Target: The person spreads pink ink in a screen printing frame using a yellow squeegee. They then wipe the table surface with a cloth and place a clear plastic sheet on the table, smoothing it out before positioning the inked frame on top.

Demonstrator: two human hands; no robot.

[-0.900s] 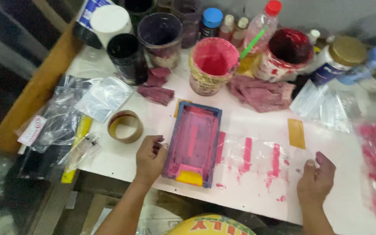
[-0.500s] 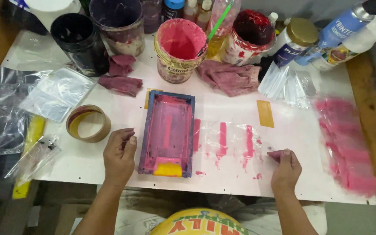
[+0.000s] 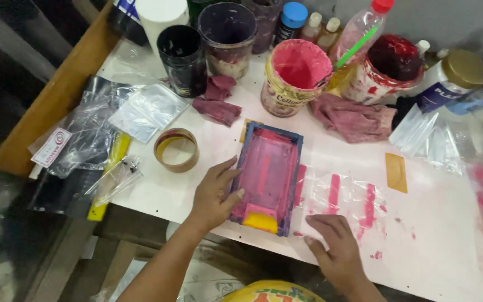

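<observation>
The left hand [image 3: 214,193] is open and curls over the left edge of the frame [image 3: 268,176], thumb on the rim, holding it down flat. The right hand [image 3: 336,246] lies flat and open on the table [image 3: 448,240], fingers spread a little, holding nothing. Its fingertips rest at the edge of a clear bag [image 3: 342,196] with pink stripes on it.

The frame is a blue box shape, all pink inside, in the middle of the table near the front edge. A yellow scraper [image 3: 260,220] sits at its near end.

To do this well, I think the frame must stay pressed flat and not slide, so the pink paint stays where it should. The bag should lie smooth too.

Around them, a tape ring [image 3: 176,150] sits just left of the frame. Pink rags [image 3: 353,118] lie behind it. A pink tub [image 3: 296,75] stands close behind the frame, so it could get bumped. Dark cups [image 3: 183,56] and bottles [image 3: 359,39] crowd the back. More clear bags [image 3: 143,112] lie on the left.
</observation>
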